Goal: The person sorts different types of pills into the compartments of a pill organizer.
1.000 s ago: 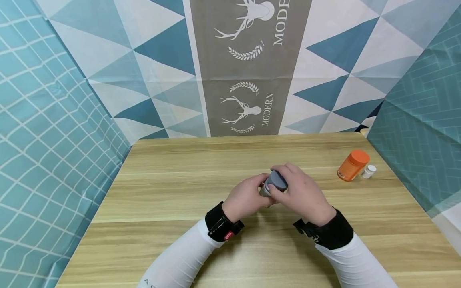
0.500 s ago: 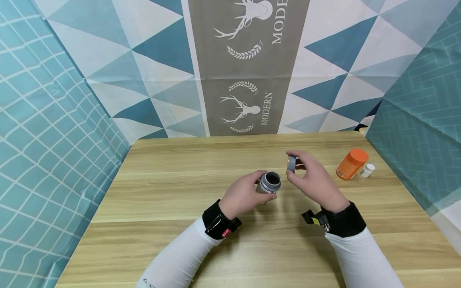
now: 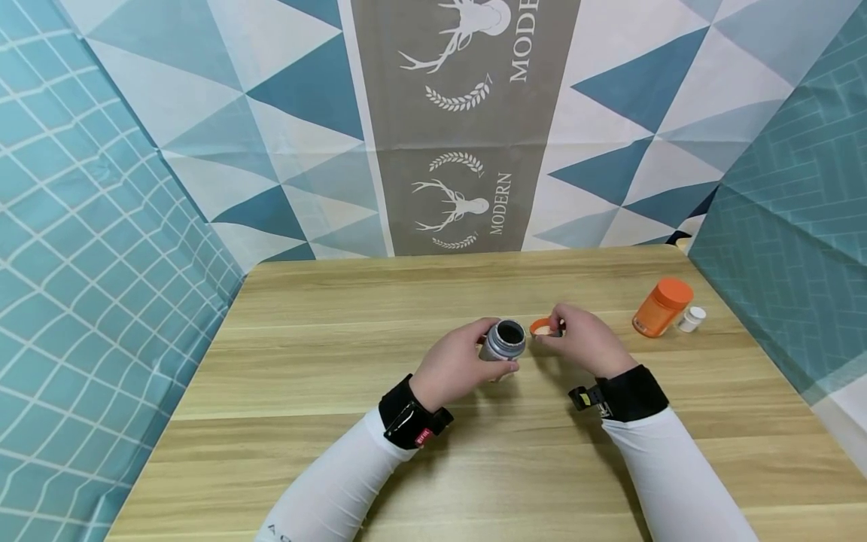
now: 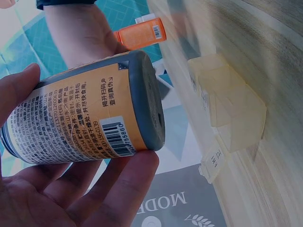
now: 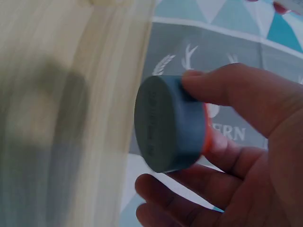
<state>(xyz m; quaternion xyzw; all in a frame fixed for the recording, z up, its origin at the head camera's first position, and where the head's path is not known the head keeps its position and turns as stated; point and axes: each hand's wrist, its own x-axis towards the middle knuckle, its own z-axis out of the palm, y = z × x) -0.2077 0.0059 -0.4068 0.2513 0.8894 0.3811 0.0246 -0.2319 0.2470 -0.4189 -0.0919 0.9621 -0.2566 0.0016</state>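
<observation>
My left hand grips a grey pill bottle, tilted, with its uncapped mouth up and dark inside. In the left wrist view, the bottle's printed tan label and barcode face the camera. Just right of the mouth, my right hand pinches the bottle's cap by its edge. The cap is grey outside, and its orange inside is turned up in the head view. Below the bottle, a translucent yellowish pill box rests on the table with a lid flap hanging open; the hand and bottle mostly hide it from the head view.
An orange bottle with an orange lid stands toward the right rear of the wooden table. Beside it is a small white bottle. Patterned cloths hang behind the table and along both sides.
My right hand has lifted the cap off the bottle, carried it right, then lowered it and turned its orange inside up. The left hand keeps its grip, nearly still.
</observation>
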